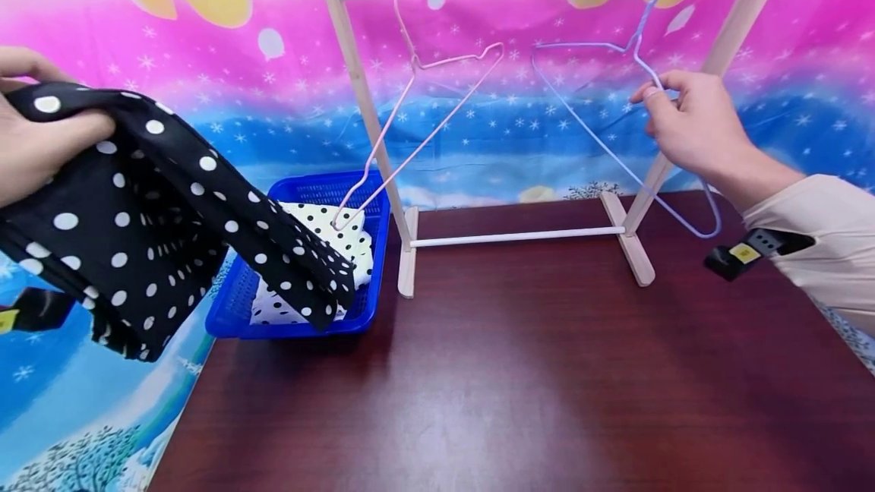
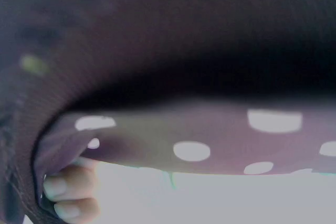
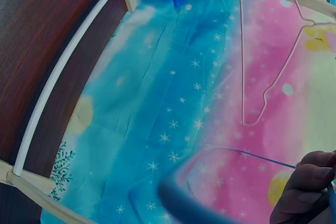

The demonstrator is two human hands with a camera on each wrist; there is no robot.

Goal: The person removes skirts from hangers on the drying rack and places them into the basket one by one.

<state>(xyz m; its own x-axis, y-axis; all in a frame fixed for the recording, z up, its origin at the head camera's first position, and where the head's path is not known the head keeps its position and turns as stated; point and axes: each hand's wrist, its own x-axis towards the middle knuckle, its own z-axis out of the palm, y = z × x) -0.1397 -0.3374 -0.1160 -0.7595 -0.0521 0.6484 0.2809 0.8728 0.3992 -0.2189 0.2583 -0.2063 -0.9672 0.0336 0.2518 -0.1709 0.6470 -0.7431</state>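
Table dark reddish-brown, glossy, pale glare at front middle. Wooden rack stands toward back; blue basket at left end, just beside it.

Backdrop cloth: snowflake-printed, banded pink and blue, wrinkled in places. Tabletop: dark reddish brown, glossy, reflecting pale light.

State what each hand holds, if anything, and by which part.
The left hand grips the black polka-dot cloth near its upper edge; the right hand pinches the blue hanger by one shoulder wire, just below its neck.
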